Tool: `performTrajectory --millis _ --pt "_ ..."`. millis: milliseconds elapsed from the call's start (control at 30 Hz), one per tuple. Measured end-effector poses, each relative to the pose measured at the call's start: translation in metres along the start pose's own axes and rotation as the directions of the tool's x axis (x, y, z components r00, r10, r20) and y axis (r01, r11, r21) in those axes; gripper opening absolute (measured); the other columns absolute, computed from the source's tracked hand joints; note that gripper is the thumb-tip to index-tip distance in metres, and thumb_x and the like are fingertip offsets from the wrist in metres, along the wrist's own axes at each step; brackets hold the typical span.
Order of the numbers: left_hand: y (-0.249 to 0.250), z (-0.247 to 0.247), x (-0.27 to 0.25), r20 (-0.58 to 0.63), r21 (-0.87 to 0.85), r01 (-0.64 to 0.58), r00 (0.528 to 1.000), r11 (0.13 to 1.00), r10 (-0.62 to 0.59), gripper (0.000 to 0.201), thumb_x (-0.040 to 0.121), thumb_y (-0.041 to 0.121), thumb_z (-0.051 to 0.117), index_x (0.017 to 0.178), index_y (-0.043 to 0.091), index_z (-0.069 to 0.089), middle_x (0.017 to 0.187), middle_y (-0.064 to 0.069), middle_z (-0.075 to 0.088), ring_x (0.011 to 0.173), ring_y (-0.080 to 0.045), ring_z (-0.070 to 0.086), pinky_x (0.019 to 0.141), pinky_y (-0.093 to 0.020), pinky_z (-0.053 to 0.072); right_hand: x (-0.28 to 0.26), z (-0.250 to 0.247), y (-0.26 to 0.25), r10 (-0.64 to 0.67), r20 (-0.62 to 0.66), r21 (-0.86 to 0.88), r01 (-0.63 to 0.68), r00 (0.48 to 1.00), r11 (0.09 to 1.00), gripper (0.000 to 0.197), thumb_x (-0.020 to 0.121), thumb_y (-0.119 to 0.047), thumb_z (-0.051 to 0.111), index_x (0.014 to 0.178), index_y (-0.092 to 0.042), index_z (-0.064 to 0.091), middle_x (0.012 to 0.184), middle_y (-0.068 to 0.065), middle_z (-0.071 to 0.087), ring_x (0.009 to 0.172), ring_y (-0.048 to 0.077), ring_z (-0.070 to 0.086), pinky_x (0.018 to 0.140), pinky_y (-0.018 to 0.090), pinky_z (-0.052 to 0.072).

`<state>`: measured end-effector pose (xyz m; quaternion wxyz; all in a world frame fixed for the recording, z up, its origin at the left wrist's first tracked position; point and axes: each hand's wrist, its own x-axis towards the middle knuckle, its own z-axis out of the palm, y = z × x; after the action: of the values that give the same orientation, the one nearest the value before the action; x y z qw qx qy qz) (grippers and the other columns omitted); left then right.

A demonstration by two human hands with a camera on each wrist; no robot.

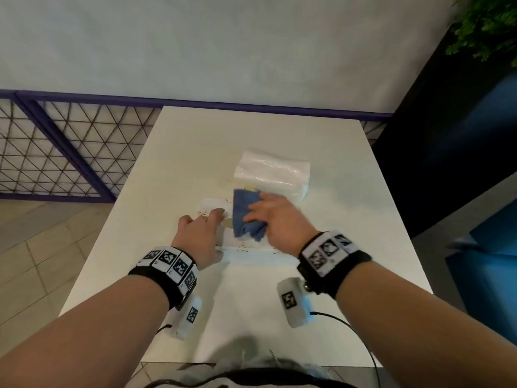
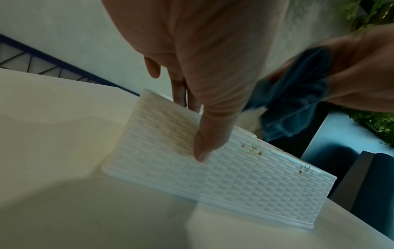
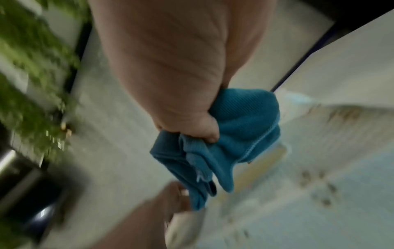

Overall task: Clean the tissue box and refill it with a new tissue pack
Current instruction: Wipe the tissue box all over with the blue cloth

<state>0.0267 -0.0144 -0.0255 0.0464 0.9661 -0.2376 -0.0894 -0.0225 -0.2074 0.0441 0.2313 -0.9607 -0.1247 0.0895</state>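
- Tissue box (image 2: 224, 170): white, woven-textured, brown specks near its rim; on the table (image 1: 349, 219), its top largely hidden by both hands in the head view.
- Left hand (image 1: 200, 228): thumb and fingers clasp the box's near wall.
- Right hand (image 1: 275, 219): clenched round a bunched blue cloth (image 3: 238, 134) over the box; right wrist view blurred.
- Tissue pack (image 1: 275, 170): clear-wrapped, just behind the box.
- Room: pale wall, purple lattice railing (image 1: 70, 147), foliage (image 1: 486, 26) cut off at upper right.

A white table (image 1: 349, 233) stands against a grey wall (image 1: 223, 46), purple-framed mesh railing (image 1: 64, 147) left, green plant (image 1: 486, 23) right.
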Motion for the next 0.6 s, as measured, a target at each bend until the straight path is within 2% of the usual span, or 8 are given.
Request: performTrajectory --millis 33,100,167,233,333,400,500,600 --pt "0.001 0.000 0.000 -0.011 0.014 0.000 1.000 1.000 0.000 0.078 0.068 0.037 0.065 0.135 0.021 0.028 0.113 0.006 0.062 0.107 -0.021 0.060 0.091 -0.037 0.028 0.009 0.015 -0.003 -0.028 0.130 -0.063 0.036 0.991 0.997 0.046 0.087 0.001 0.049 0.130 -0.014 0.059 0.142 0.012 0.046 0.134 0.029 0.035 0.110 0.036 0.027" --pt "0.002 -0.001 0.001 -0.022 0.049 -0.005 1.000 0.999 0.007 0.071 0.068 0.037 0.062 0.129 0.020 0.030 0.108 0.005 0.063 0.103 -0.022 0.062 0.088 -0.038 0.027 0.016 0.041 -0.003 -0.015 0.378 -0.240 0.114 0.926 0.964 0.052 0.094 -0.025 0.038 0.146 -0.016 0.037 0.155 0.009 0.027 0.143 0.029 0.023 0.115 0.044 0.023" --pt "0.002 0.000 0.002 -0.009 0.066 -0.011 1.000 0.998 0.012 0.072 0.068 0.037 0.062 0.130 0.021 0.028 0.110 0.004 0.063 0.103 -0.022 0.061 0.089 -0.038 0.026 0.009 0.043 0.011 0.039 0.462 -0.314 0.122 0.886 0.942 0.055 0.099 -0.037 0.029 0.151 -0.021 0.022 0.161 0.001 0.013 0.148 0.023 0.009 0.118 0.043 0.010" --pt "0.000 0.001 0.004 -0.003 0.059 -0.012 1.000 0.998 0.012 0.076 0.068 0.038 0.062 0.133 0.022 0.025 0.113 0.004 0.063 0.104 -0.021 0.060 0.091 -0.038 0.025 -0.006 0.028 0.030 0.045 0.483 -0.315 0.126 0.875 0.941 0.051 0.102 -0.028 0.036 0.150 -0.023 0.023 0.161 -0.004 0.012 0.149 0.019 0.006 0.118 0.037 0.005" --pt "-0.004 0.004 0.006 0.008 0.027 -0.022 1.000 0.999 0.022 0.082 0.066 0.041 0.064 0.134 0.023 0.023 0.118 0.006 0.062 0.104 -0.019 0.059 0.093 -0.037 0.024 -0.027 0.011 0.057 0.059 0.432 -0.310 0.087 0.900 0.947 0.050 0.099 -0.014 0.043 0.147 -0.024 0.032 0.158 -0.009 0.019 0.149 0.015 0.008 0.118 0.032 0.005" --pt "-0.007 0.005 0.007 0.014 0.006 -0.019 1.000 1.000 0.019 0.084 0.064 0.042 0.064 0.135 0.024 0.023 0.119 0.007 0.062 0.104 -0.019 0.059 0.094 -0.037 0.024 -0.026 0.013 0.060 0.046 0.437 -0.316 0.105 0.899 0.943 0.050 0.099 -0.010 0.043 0.146 -0.023 0.034 0.158 -0.009 0.020 0.149 0.017 0.007 0.120 0.034 0.005" --pt "-0.008 0.005 0.007 0.014 0.019 -0.019 1.000 1.000 0.019 0.085 0.063 0.042 0.066 0.136 0.023 0.025 0.118 0.006 0.062 0.106 -0.020 0.058 0.094 -0.037 0.024 0.002 0.030 0.037 -0.033 0.495 -0.269 0.189 0.868 0.944 0.044 0.098 -0.009 0.044 0.142 -0.014 0.042 0.158 0.000 0.024 0.148 0.025 0.014 0.119 0.036 0.013" --pt "-0.005 0.002 0.006 -0.017 0.065 -0.036 0.999 0.997 0.037 0.078 0.066 0.049 0.065 0.130 0.019 0.032 0.104 0.008 0.062 0.102 -0.019 0.059 0.098 -0.039 0.025 0.032 0.049 -0.001 -0.147 0.516 -0.342 0.360 0.844 0.868 0.041 0.097 -0.015 0.046 0.137 -0.018 0.049 0.159 0.004 0.020 0.146 0.030 0.015 0.113 0.048 0.024"
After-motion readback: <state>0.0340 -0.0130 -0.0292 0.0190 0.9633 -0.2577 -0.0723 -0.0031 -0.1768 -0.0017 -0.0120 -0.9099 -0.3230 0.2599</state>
